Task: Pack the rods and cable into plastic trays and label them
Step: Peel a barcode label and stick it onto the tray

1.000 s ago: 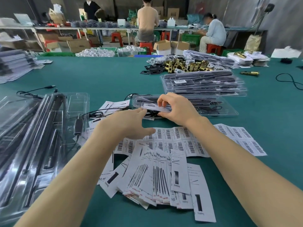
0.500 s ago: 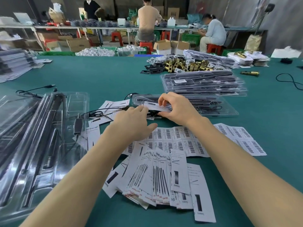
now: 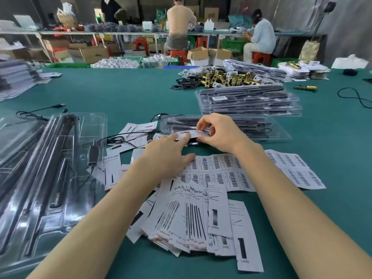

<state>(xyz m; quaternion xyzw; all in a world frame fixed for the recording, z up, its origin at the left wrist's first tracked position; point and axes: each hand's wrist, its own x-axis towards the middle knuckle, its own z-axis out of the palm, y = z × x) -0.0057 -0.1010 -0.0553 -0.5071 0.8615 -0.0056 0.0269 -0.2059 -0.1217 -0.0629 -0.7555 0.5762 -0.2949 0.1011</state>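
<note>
A clear plastic tray (image 3: 267, 133) packed with black rods and a cable lies on the green table ahead of me. My right hand (image 3: 219, 133) pinches a white label (image 3: 193, 135) at the tray's near left corner. My left hand (image 3: 167, 156) reaches in from the left with straight fingers, its fingertips touching the label's left end. Sheets of barcode labels (image 3: 227, 172) lie just below both hands. On the left stand open trays (image 3: 50, 168) with black rods and a black cable with an inline box (image 3: 93, 154).
A fan of printed paper cards (image 3: 193, 216) lies near me. A stack of closed packed trays (image 3: 247, 101) sits behind the tray, with brass hardware (image 3: 227, 77) beyond. A loose black cable (image 3: 356, 96) lies at far right. People work at benches in the back.
My left hand moved forward and right from the barcode sheet up to the label held by my right hand. The right hand stayed at the tray corner.
</note>
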